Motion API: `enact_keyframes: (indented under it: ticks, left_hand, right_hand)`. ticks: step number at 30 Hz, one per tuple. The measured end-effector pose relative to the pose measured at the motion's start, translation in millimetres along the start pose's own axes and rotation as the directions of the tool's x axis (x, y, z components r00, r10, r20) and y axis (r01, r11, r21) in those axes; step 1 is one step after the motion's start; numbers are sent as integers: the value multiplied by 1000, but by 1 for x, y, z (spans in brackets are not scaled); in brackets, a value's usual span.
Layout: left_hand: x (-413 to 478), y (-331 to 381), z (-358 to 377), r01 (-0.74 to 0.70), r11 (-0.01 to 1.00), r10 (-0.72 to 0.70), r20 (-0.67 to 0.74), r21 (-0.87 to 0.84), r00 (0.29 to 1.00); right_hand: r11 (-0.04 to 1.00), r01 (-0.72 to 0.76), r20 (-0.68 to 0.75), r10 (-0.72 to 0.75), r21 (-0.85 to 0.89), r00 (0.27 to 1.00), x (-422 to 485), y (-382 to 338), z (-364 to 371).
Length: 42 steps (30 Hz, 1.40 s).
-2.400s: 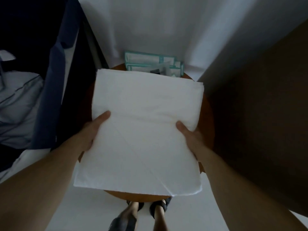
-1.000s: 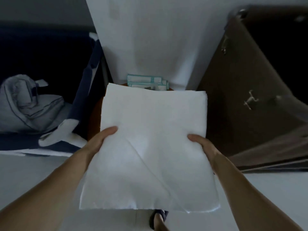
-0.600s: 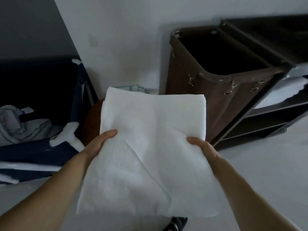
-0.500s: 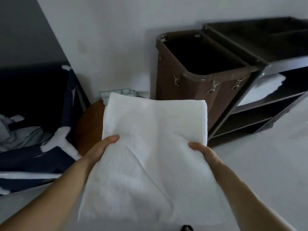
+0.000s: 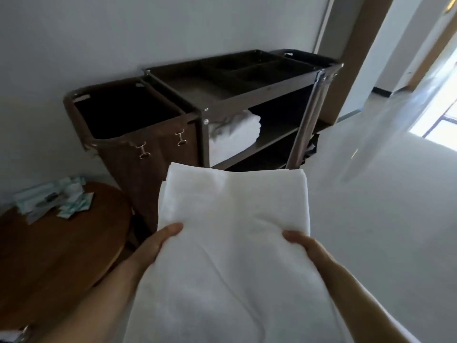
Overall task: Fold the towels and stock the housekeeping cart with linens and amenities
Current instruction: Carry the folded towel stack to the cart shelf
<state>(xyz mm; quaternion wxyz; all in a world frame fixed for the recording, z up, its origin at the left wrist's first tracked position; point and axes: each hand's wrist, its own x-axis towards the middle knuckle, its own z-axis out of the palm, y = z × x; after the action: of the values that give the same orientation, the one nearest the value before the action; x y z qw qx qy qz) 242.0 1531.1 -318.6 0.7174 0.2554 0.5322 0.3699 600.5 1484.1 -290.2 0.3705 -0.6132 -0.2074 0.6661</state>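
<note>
Both forearms reach up from the lower frame, carrying a folded white towel (image 5: 232,219) flat at center. The left grip (image 5: 158,243) and right grip (image 5: 304,246) clamp its side edges, thumbs on top, fingers hidden underneath. Beyond its far edge stands the brown housekeeping cart (image 5: 247,92), with white linens (image 5: 235,129) on its middle shelf. Teal packets (image 5: 49,201) lie on the round bench (image 5: 61,256) at left.

No lettering, label or number is readable.
</note>
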Motion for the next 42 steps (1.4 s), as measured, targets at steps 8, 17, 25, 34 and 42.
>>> enact_keyframes:
  ticks: [8,17,25,34,42]
  left_hand:
    - [57,23,178,-24,999,20,139,22,990]
    - [191,75,282,-72,997,67,206,15,976]
    - [343,155,371,-98,995,89,215,32,972]
    - [478,199,386,-139,988,136,42,68,990]
    - [531,190,373,-263,965,252,-339,16,906]
  right_hand:
    - [993,114,-118,-114,-6,987,14,-89,-148]
    - [985,170,-149,-171,-17,974,113,-194,-231]
    - [979,202,-186,-199,-5,962,249,-312,-282]
    - [965,244,-133,-256,-99,958,395,-402,-286]
    - [935,310,63,-303,-175,951,519,-449,-226]
